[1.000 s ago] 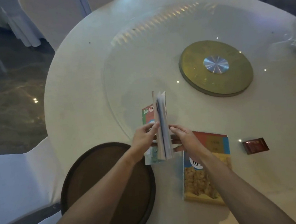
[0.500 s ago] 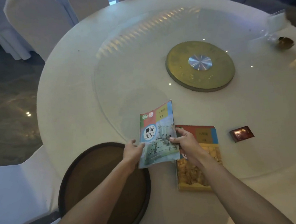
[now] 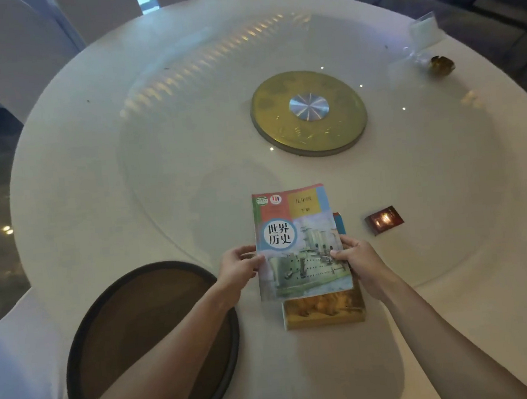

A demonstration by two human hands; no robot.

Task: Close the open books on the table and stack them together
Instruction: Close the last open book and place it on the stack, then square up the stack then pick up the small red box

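A closed history textbook (image 3: 298, 244) with a grey warship on its cover lies front cover up over a second closed book (image 3: 326, 310), whose yellow lower end sticks out toward me. My left hand (image 3: 238, 267) grips the top book's left edge. My right hand (image 3: 360, 262) grips its right edge, thumb on the cover. Whether the top book rests fully on the lower one I cannot tell.
A round dark brown tray (image 3: 151, 348) sits at the table's near left edge. A gold turntable hub (image 3: 308, 113) is at the centre of the glass lazy Susan. A small dark red packet (image 3: 384, 220) lies right of the books. Clear wrapping and a small brown object (image 3: 442, 64) are far right.
The textbook, held half open on its edge a second ago, is now closed. Both hands have shifted it right, so it covers most of the yellow book.
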